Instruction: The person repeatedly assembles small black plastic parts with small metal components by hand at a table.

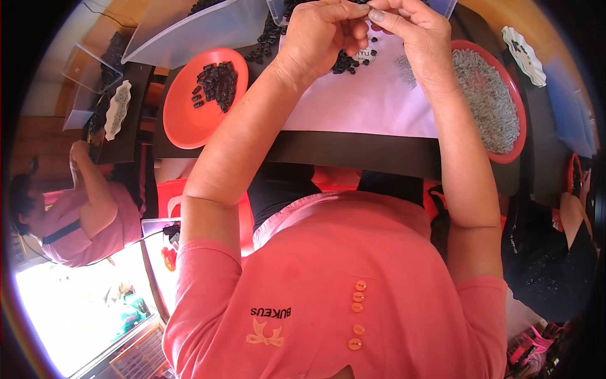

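At the far edge of the view, my left hand [323, 36] and my right hand [416, 33] meet with thumbs and fingertips pinched together. What they hold between them is too small to make out. Below them a pale sheet [360, 110] covers the middle of the table, with a loose pile of small black parts [344, 64] on it. To the left stands an orange-red bowl [180, 120] partly filled with black plastic pieces [218, 82]. Beside my right forearm, a red bowl [521, 120] is full of small grey, translucent pieces [486, 101].
Clear plastic bins [196, 31] stand behind the left bowl, with more black parts [268, 41] next to them. White scalloped trays lie at the right [524, 55] and left [118, 110]. One person [95, 215] sits at the left, another [555, 259] at the right.
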Motion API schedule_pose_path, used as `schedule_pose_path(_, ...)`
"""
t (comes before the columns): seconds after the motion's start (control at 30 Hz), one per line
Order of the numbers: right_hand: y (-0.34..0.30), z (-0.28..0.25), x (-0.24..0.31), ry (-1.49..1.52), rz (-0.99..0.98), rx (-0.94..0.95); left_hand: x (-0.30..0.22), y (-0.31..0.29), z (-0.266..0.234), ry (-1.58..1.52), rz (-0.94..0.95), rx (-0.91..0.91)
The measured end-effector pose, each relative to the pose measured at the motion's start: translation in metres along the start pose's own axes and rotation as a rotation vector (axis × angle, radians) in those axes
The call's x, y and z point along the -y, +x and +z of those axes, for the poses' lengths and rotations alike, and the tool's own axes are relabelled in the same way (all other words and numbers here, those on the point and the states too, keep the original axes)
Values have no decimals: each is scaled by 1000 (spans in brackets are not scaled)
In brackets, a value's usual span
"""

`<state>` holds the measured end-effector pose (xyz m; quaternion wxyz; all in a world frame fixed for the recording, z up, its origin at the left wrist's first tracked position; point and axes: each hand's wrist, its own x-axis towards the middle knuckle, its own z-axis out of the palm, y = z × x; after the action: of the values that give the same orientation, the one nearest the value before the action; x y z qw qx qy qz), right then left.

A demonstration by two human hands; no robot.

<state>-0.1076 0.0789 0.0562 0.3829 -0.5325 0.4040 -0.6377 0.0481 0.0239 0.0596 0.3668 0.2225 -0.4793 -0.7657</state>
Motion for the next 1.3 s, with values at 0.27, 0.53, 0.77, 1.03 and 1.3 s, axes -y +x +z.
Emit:
schedule_pose_path(0.27, 6, -13, -8, -105, -88, -168, 2, 35, -14, 807, 216, -177)
schedule_pose_path(0.53, 5, -19, -5, -63, -30, -218, 37, 67, -34, 1891, 424, 2)
schedule_pose_path(0.77, 8, -18, -1, -62, 46, -226, 24, 54, -47, 1713, 771, 136)
schedule_pose_path(1.03, 12, -23, -14, -66, 96, -187, 34, 39, -56, 1617, 707, 81)
schedule_pose_path(1.3, 10, -25, -14, -68, 90, -188, 36, 60, -21, 1848, 626, -110)
